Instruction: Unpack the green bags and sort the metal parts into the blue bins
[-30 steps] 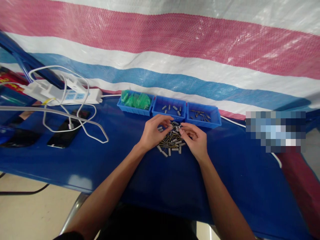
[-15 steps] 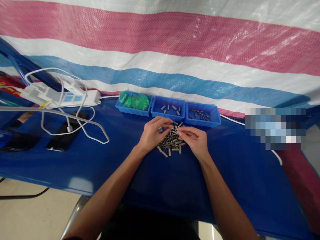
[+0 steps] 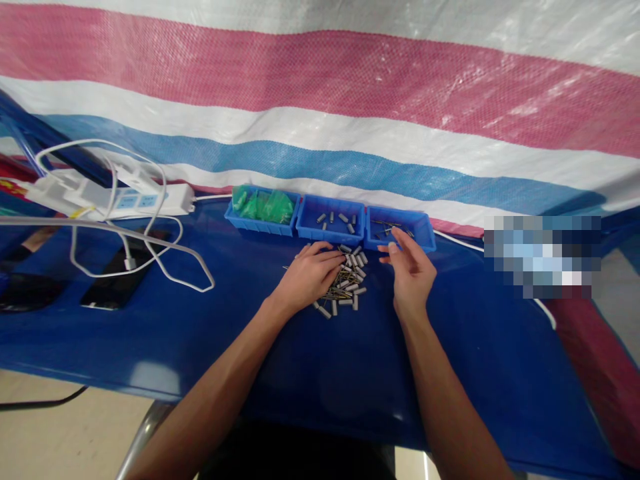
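Observation:
A pile of small grey cylinders (image 3: pixel 345 303) and thin brass-coloured pins (image 3: pixel 342 285) lies on the blue table. My left hand (image 3: pixel 309 275) rests over the pile's left side, thumb and fingers drawn together at its upper edge; what they hold, if anything, is hidden. To the right of the pile is my right hand (image 3: pixel 414 268), raised with its fingers apart at the front of the right blue bin (image 3: pixel 425 233). That bin has several thin pins in it. In the middle blue bin (image 3: pixel 306 228) lie several grey cylinders.
Green plastic bags (image 3: pixel 265 205) fill the left blue bin (image 3: pixel 240 223). A white power strip (image 3: pixel 175 200) with looped white cables stands at the left, near a dark phone (image 3: pixel 113 280). Behind the table (image 3: pixel 325 373) hangs a striped sheet (image 3: pixel 320 73). A blurred patch covers something at right.
My right hand has moved away from the left, up and to the right towards the right bin, and its fingers have spread. My left hand has stayed at the pile.

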`<act>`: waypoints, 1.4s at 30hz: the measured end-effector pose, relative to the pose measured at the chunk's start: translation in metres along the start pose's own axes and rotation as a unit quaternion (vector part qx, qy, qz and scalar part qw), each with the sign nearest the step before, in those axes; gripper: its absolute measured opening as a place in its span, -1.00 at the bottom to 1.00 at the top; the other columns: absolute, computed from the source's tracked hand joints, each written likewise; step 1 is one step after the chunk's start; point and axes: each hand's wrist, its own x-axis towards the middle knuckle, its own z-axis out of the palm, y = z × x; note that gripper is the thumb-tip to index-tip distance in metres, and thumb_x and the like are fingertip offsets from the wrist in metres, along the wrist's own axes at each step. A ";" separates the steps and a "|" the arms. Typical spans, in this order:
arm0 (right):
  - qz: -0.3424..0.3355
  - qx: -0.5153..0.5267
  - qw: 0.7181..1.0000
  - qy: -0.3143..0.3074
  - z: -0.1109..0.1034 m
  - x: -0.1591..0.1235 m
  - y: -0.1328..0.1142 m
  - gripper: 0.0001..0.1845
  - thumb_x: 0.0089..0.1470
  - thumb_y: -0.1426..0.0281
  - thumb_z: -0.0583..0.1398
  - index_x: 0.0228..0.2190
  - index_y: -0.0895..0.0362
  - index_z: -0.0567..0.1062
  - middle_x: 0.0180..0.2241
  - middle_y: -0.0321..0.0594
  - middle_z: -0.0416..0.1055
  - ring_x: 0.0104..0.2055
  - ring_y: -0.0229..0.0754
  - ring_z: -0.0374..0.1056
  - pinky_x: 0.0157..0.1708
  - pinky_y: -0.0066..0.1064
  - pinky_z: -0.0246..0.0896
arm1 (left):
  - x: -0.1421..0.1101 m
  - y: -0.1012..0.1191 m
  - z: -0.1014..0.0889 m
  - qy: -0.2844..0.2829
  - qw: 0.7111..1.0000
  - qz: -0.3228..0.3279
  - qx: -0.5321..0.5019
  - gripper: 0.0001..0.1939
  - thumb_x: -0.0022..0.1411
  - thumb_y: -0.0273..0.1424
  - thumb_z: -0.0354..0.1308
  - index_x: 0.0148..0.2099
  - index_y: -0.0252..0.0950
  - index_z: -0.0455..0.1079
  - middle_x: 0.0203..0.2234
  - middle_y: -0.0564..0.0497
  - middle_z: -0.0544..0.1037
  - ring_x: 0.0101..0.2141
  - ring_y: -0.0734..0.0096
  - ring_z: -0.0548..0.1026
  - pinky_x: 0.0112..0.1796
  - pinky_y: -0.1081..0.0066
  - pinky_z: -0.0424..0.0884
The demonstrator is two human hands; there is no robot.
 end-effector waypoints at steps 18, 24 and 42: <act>0.028 0.003 0.998 -0.053 0.003 -0.007 -0.001 -0.68 0.20 0.16 0.31 -0.08 0.04 0.64 -0.05 -0.09 0.63 -0.35 -0.15 0.55 -0.44 -0.31 0.44 | 0.000 0.002 0.001 -0.034 0.992 -0.088 0.087 -0.70 0.38 -0.59 0.00 0.07 -0.28 0.40 -0.08 -0.17 0.54 -0.07 0.08 0.45 -0.08 0.13 0.37; 0.014 -0.004 0.997 -0.070 0.003 -0.008 0.003 -0.68 0.24 0.14 0.28 -0.07 0.03 0.63 -0.03 -0.09 0.62 -0.39 -0.18 0.51 -0.44 -0.31 0.41 | 0.001 0.002 0.001 0.033 0.997 -0.067 0.007 -0.67 0.45 -0.54 -0.03 0.14 -0.25 0.44 -0.07 -0.16 0.51 -0.04 0.15 0.45 0.00 0.15 0.43; 0.059 0.044 0.975 -0.208 0.009 -0.020 -0.013 -0.67 0.07 0.20 0.43 -0.12 0.02 0.65 -0.24 -0.21 0.64 -0.30 -0.14 0.57 -0.27 -0.26 0.57 | 0.011 0.018 -0.004 0.168 0.848 -0.236 -0.444 -0.64 0.20 -0.11 0.41 -0.33 -0.35 0.59 -0.51 -0.03 0.63 -0.51 0.45 0.54 -0.41 0.45 0.51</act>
